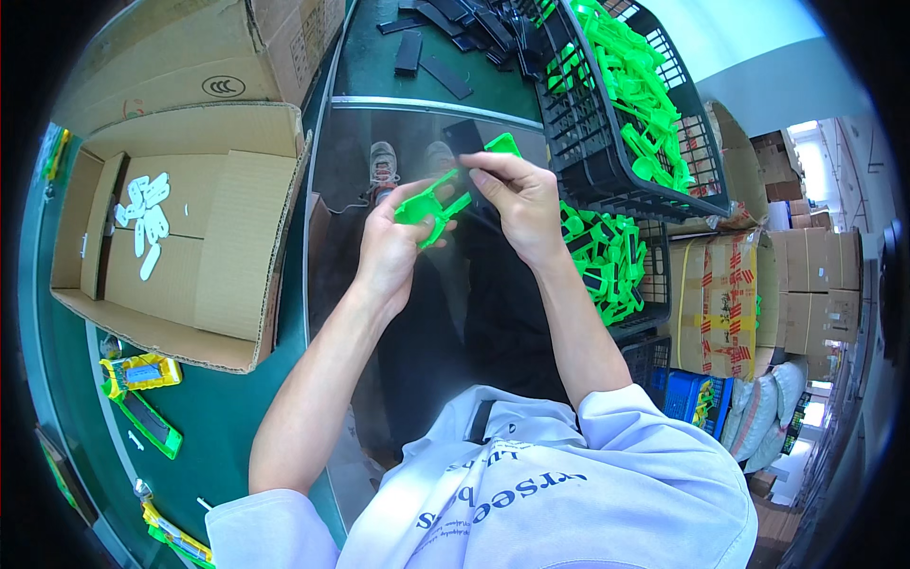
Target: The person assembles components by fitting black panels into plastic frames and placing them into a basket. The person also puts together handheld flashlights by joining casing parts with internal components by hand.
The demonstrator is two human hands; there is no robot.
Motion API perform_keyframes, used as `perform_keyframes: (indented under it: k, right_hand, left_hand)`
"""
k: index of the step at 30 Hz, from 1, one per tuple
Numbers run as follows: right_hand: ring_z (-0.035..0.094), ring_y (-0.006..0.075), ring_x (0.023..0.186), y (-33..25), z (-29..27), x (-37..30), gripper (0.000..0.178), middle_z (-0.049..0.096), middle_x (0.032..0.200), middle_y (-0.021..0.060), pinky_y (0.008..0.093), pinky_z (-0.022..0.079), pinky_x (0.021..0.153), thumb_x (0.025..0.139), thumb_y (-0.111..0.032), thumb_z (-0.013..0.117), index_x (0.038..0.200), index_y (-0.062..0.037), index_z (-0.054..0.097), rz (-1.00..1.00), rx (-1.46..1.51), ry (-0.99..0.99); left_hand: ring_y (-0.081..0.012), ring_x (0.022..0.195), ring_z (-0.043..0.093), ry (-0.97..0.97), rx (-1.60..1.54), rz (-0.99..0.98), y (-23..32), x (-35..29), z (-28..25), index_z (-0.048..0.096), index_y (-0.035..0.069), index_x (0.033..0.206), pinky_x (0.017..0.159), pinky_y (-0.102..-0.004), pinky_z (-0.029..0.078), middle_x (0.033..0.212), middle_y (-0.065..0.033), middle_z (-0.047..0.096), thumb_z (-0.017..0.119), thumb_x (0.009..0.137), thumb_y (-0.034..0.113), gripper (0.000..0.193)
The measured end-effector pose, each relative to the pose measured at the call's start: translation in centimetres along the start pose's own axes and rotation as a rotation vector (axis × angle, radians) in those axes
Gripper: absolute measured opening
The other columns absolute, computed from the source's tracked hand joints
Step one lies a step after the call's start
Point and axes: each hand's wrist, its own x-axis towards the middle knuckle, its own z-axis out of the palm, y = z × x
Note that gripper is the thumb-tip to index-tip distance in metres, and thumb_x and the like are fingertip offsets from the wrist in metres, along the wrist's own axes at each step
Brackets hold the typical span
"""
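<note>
My left hand (393, 232) grips a bright green plastic part (422, 211) with prongs, its thumb across the part's face. Beside it, my right hand (517, 194) pinches a thin black rectangular plate (464, 137) between thumb and fingers, close to the prongs. Whether the plate touches the green part I cannot tell. Just behind my right fingers another green piece (503, 144) shows; whether that hand also holds it is hidden. Both hands are above my lap, in front of the green-topped table (365, 81).
Loose black plates (474, 28) lie on the far tabletop. Black crates (654, 199) of green parts stand at the right, one lower. An open cardboard box (223, 322) with white pieces is on the left table, near yellow-green assemblies (147, 373). Taped cartons (716, 303) stack up farther right.
</note>
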Motion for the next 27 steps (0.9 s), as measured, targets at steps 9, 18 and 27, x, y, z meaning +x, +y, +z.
perform_keyframes:
  k: [9, 18, 27]
  right_hand:
    - [0.065, 0.0138, 0.085, -0.9, 0.9, -0.2, 0.051, 0.060, 0.093, 0.0085, 0.0250, 0.055, 0.073, 0.082, 0.010, 0.067, 0.125, -0.0021, 0.043, 0.056, 0.344, 0.278]
    - [0.064, 0.0112, 0.079, -0.3, 2.1, -0.9, 0.030, 0.063, 0.092, 0.0104, 0.0224, 0.053, 0.066, 0.086, 0.002, 0.070, 0.108, -0.0009, 0.049, -0.083, 0.229, 0.500]
    - [0.058, 0.0055, 0.071, -0.2, 1.7, -1.1, 0.022, 0.064, 0.086, 0.0048, 0.0189, 0.047, 0.062, 0.082, -0.002, 0.076, 0.099, 0.0004, 0.061, -0.129, -0.147, 0.543]
  left_hand:
    - [-0.0189, 0.098, 0.064, -0.070, -0.047, -0.011, 0.0, -0.2, 0.2, 0.049, -0.001, 0.135, 0.081, -0.0278, 0.051, 0.128, -0.0124, 0.060, 0.054, 0.085, -0.009, 0.051]
    - [-0.0177, 0.092, 0.063, -0.139, -0.147, -0.050, -0.2, -0.1, -0.4, 0.055, -0.003, 0.120, 0.078, -0.0283, 0.049, 0.113, -0.0101, 0.062, 0.057, 0.084, -0.008, 0.036]
    - [-0.0194, 0.088, 0.063, -0.145, -0.225, -0.062, 0.0, -0.3, -0.3, 0.048, 0.000, 0.124, 0.068, -0.0293, 0.047, 0.105, -0.0094, 0.058, 0.058, 0.084, -0.008, 0.042]
